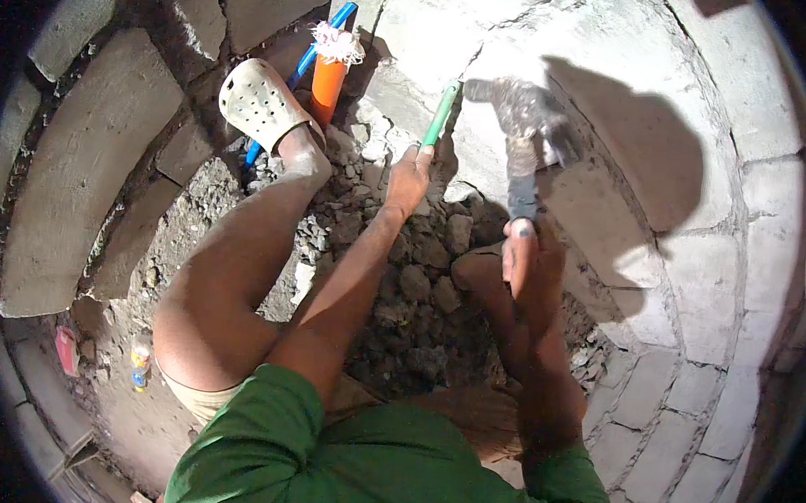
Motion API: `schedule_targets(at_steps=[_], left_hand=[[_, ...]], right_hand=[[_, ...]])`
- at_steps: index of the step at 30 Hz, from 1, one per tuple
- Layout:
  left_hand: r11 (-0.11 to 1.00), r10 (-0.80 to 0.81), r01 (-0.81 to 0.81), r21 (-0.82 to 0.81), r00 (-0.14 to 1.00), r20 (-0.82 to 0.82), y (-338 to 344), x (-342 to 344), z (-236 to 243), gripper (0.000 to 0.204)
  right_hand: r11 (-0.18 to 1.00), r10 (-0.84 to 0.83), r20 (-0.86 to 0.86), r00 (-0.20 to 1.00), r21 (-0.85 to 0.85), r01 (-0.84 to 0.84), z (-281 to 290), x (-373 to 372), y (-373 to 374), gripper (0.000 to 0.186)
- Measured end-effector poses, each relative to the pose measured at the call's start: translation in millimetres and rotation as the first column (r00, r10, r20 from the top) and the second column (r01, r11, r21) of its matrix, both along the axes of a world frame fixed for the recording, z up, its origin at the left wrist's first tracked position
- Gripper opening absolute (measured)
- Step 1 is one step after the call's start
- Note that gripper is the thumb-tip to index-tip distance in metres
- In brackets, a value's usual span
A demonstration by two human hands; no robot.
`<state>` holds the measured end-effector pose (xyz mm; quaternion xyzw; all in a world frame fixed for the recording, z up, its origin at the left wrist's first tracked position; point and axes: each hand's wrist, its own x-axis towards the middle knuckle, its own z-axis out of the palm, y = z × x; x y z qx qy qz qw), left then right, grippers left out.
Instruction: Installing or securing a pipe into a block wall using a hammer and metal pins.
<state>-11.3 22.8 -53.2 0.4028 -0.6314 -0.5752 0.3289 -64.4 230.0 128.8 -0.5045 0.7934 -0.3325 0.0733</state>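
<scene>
So, left hand (409, 182) gripped a slim green rod-shaped tool (440, 116) by its lower end, long axis tilted up-right, while right hand (521, 257) gripped a grimy dark-handled hammer (521, 153), head just right of the tool's upper end.

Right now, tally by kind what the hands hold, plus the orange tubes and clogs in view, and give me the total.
Hammer, in the right hand: 1
Green rod, in the left hand: 1
Orange tube: 1
Clog: 1
Total: 4
</scene>
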Motion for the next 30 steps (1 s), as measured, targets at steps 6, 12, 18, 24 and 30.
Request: schedule_targets(at_steps=[6, 12, 18, 24, 30], left_hand=[[0.997, 0.006, -0.002, -0.08, 0.999, 0.047, 0.0, -1.1, 4.5, 0.044], [0.986, -0.007, 0.034, -0.161, 0.986, 0.166, -7.7, 3.1, 6.4, 0.045], [0.99, 0.066, -0.08, 0.114, 0.99, 0.126, 59.6, 8.4, -19.3, 0.046], [0.973, 0.14, -0.113, 0.204, 0.982, -0.126, 32.1, 24.5, -40.6, 0.04], [0.999, 0.005, -0.003, -0.036, 0.999, 0.052, 1.1, 13.4, 6.4, 0.045]], right_hand=[[0.992, -0.083, -0.252, 0.964, -0.111, 0.056, 18.2, -5.6, -54.5, 0.031], [0.96, -0.139, -0.34, 0.93, 0.184, 0.21, -27.8, -44.1, -83.0, 0.041], [0.995, 0.095, -0.582, 0.807, 0.032, -0.094, -91.6, -13.9, 23.7, 0.027], [0.941, 0.03, -0.213, 0.977, 0.336, 0.044, -181.8, 17.4, 117.5, 0.033], [0.917, -0.014, 0.013, 1.0, 0.399, 0.008, -144.9, 38.9, 122.0, 0.028]])
